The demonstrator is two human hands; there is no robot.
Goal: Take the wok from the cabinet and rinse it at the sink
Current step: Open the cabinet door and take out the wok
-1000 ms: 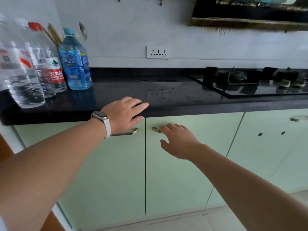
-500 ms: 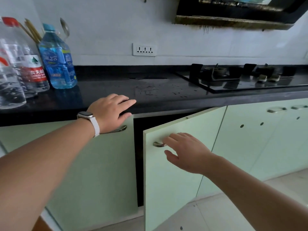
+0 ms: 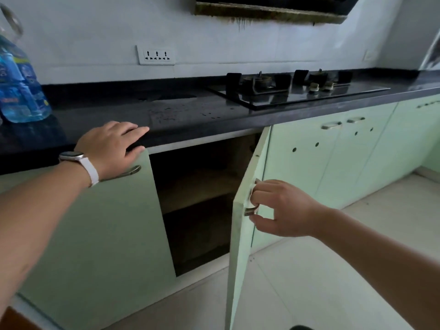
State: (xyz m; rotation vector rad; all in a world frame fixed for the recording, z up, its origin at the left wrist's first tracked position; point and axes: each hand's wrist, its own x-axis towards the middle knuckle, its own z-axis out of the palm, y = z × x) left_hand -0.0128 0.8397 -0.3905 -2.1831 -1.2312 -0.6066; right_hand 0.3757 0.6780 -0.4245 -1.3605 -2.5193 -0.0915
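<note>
The cabinet under the black counter stands open. Its right door is swung outward, hinged on the side nearer the hob, with its free edge turned toward the camera and its long axis upright. The right grip is closed round the metal handle of that door, fingers curled over it and thumb below. The left grip lies flat on the counter's front edge with the fingers straight, holding nothing; a watch with a pale strap sits on that wrist. Just below it the left door is shut. The doors are pale green and glossy. Inside, one shelf runs across the opening; above and below it the space is too dark to make out a wok. A blue water bottle stands on the counter at far left, well apart from the hob.
</note>
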